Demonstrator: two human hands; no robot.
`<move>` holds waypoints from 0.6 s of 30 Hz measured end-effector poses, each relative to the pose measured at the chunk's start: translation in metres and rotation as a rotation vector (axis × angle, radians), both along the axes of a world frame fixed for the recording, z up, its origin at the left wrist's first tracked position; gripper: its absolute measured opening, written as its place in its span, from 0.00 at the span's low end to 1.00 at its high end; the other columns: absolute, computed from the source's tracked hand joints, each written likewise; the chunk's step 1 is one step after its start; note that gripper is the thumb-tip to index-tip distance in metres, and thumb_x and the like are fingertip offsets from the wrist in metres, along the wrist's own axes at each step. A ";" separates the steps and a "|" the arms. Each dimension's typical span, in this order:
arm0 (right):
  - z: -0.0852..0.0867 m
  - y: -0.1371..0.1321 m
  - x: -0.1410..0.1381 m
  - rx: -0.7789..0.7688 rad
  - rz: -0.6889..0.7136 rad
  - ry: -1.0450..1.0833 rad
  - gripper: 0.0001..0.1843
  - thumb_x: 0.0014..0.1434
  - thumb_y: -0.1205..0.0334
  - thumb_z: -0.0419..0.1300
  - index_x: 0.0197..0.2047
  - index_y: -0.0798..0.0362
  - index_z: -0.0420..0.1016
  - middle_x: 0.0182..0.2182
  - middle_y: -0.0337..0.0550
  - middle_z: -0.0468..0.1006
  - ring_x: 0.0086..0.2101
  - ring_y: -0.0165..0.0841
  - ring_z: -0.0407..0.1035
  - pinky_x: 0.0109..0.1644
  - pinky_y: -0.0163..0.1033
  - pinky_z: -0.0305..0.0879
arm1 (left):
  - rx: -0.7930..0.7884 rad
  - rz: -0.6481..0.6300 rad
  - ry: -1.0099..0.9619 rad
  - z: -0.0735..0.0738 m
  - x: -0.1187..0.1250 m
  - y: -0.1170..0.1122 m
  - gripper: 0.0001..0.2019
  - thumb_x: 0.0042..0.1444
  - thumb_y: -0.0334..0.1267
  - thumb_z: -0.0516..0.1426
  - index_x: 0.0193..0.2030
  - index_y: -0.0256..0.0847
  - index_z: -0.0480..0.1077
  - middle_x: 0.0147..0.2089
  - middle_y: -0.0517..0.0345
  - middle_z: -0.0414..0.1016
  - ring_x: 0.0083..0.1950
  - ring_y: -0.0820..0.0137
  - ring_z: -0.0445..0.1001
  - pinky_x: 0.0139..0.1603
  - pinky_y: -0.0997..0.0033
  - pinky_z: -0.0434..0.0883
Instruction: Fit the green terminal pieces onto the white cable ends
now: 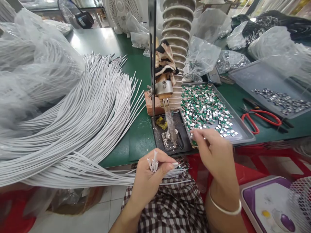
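My left hand (150,176) is closed around several white cable ends (153,161) that stick up between its fingers, just below the table's front edge. My right hand (213,153) reaches to the near edge of a metal tray (243,131) holding many small green circuit boards (206,106); its fingertips are pinched, and whether a board is between them is blurred. A mounted soldering iron (170,121) points down over a dark plate (167,139) between my two hands. A big fan of white cables (80,119) lies across the green table at left.
Red-handled pliers (261,118) lie right of the tray. A plastic tray with metal parts (282,100) and several plastic bags fill the right rear. Fans stand at the back. A purple-rimmed tray (264,202) sits low at right. A brick (154,103) props the iron stand.
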State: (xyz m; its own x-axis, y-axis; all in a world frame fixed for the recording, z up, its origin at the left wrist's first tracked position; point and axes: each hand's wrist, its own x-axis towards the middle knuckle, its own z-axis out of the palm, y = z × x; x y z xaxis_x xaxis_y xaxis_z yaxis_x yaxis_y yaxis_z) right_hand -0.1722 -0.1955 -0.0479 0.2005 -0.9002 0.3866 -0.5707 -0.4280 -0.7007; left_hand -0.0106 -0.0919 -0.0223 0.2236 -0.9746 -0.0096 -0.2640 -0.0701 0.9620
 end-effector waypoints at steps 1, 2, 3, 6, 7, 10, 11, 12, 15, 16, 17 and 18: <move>-0.006 -0.011 0.001 -0.002 -0.078 0.050 0.13 0.64 0.60 0.55 0.37 0.56 0.79 0.34 0.45 0.78 0.37 0.31 0.67 0.38 0.36 0.56 | 0.008 -0.002 0.012 -0.001 0.000 -0.001 0.09 0.58 0.41 0.61 0.33 0.39 0.79 0.33 0.57 0.72 0.34 0.81 0.69 0.36 0.84 0.64; -0.012 -0.022 0.002 0.006 -0.097 0.080 0.09 0.60 0.61 0.58 0.36 0.56 0.79 0.35 0.46 0.77 0.37 0.33 0.66 0.37 0.37 0.53 | 0.019 -0.003 0.015 -0.002 -0.001 -0.001 0.09 0.57 0.42 0.61 0.34 0.40 0.80 0.35 0.57 0.71 0.35 0.82 0.69 0.36 0.84 0.64; -0.017 -0.031 0.003 0.016 -0.099 0.108 0.06 0.57 0.63 0.62 0.32 0.56 0.78 0.32 0.46 0.76 0.36 0.34 0.64 0.36 0.37 0.50 | 0.027 -0.002 0.007 -0.003 -0.001 -0.002 0.08 0.56 0.42 0.62 0.35 0.41 0.80 0.37 0.56 0.71 0.35 0.82 0.68 0.35 0.84 0.64; -0.022 -0.044 0.002 0.032 -0.090 0.103 0.04 0.52 0.69 0.64 0.26 0.57 0.75 0.28 0.45 0.74 0.34 0.32 0.63 0.34 0.36 0.47 | 0.022 0.033 -0.043 -0.005 -0.003 -0.004 0.07 0.55 0.40 0.63 0.34 0.39 0.80 0.42 0.54 0.72 0.36 0.81 0.69 0.35 0.83 0.65; -0.020 -0.041 0.002 0.027 -0.099 0.081 0.04 0.53 0.69 0.63 0.26 0.58 0.74 0.28 0.44 0.74 0.33 0.31 0.64 0.34 0.35 0.48 | 0.003 0.053 -0.048 -0.006 -0.003 -0.004 0.07 0.55 0.39 0.63 0.33 0.37 0.79 0.42 0.53 0.73 0.37 0.80 0.71 0.36 0.83 0.66; -0.010 -0.019 0.001 0.023 -0.072 -0.051 0.05 0.59 0.65 0.60 0.33 0.59 0.74 0.29 0.41 0.76 0.27 0.25 0.67 0.31 0.32 0.59 | -0.049 0.103 -0.025 -0.003 -0.004 -0.007 0.08 0.57 0.36 0.60 0.30 0.34 0.77 0.40 0.51 0.76 0.40 0.77 0.75 0.40 0.82 0.70; -0.005 -0.008 0.002 0.037 -0.014 -0.124 0.06 0.60 0.63 0.59 0.36 0.58 0.74 0.29 0.39 0.77 0.25 0.22 0.68 0.30 0.30 0.63 | -0.056 0.110 -0.017 -0.001 -0.005 -0.008 0.09 0.57 0.35 0.59 0.29 0.33 0.76 0.38 0.52 0.77 0.40 0.77 0.75 0.42 0.82 0.70; -0.001 0.002 0.004 0.090 0.098 -0.280 0.06 0.61 0.62 0.59 0.38 0.57 0.74 0.28 0.38 0.77 0.25 0.21 0.70 0.29 0.27 0.66 | -0.060 0.111 -0.014 0.002 -0.006 -0.010 0.09 0.57 0.34 0.59 0.28 0.33 0.75 0.37 0.53 0.78 0.39 0.78 0.76 0.43 0.83 0.70; 0.007 0.029 0.014 0.115 0.247 -0.468 0.04 0.59 0.69 0.59 0.37 0.54 0.75 0.27 0.34 0.76 0.25 0.18 0.71 0.28 0.21 0.67 | -0.077 0.103 -0.017 0.009 -0.008 -0.015 0.09 0.56 0.32 0.57 0.25 0.33 0.74 0.34 0.56 0.79 0.36 0.79 0.76 0.40 0.84 0.70; 0.008 0.035 0.017 0.091 0.236 -0.478 0.05 0.59 0.71 0.60 0.37 0.54 0.75 0.27 0.34 0.76 0.26 0.18 0.72 0.29 0.21 0.68 | -0.078 0.106 -0.021 0.011 -0.009 -0.017 0.09 0.55 0.31 0.57 0.25 0.33 0.73 0.34 0.56 0.79 0.35 0.79 0.76 0.39 0.84 0.70; 0.008 0.038 0.019 0.069 0.218 -0.481 0.05 0.58 0.72 0.60 0.37 0.54 0.75 0.27 0.35 0.77 0.27 0.19 0.72 0.30 0.21 0.69 | -0.079 0.112 -0.026 0.012 -0.010 -0.018 0.09 0.55 0.31 0.57 0.25 0.33 0.73 0.33 0.56 0.79 0.34 0.80 0.76 0.39 0.84 0.70; 0.007 0.041 0.021 0.061 0.208 -0.485 0.06 0.57 0.73 0.60 0.37 0.55 0.75 0.28 0.36 0.77 0.28 0.20 0.73 0.31 0.22 0.69 | -0.079 0.122 -0.031 0.013 -0.010 -0.019 0.09 0.55 0.31 0.57 0.24 0.33 0.73 0.33 0.57 0.79 0.33 0.80 0.76 0.38 0.84 0.70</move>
State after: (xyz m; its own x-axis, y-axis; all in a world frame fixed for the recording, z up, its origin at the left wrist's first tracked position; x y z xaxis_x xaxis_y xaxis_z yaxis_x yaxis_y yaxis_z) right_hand -0.1512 -0.1549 -0.0410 0.1881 -0.8842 0.4276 -0.0823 -0.4480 -0.8902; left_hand -0.0210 -0.1107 -0.0094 0.3398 -0.9375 0.0744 -0.2880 -0.0284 0.9572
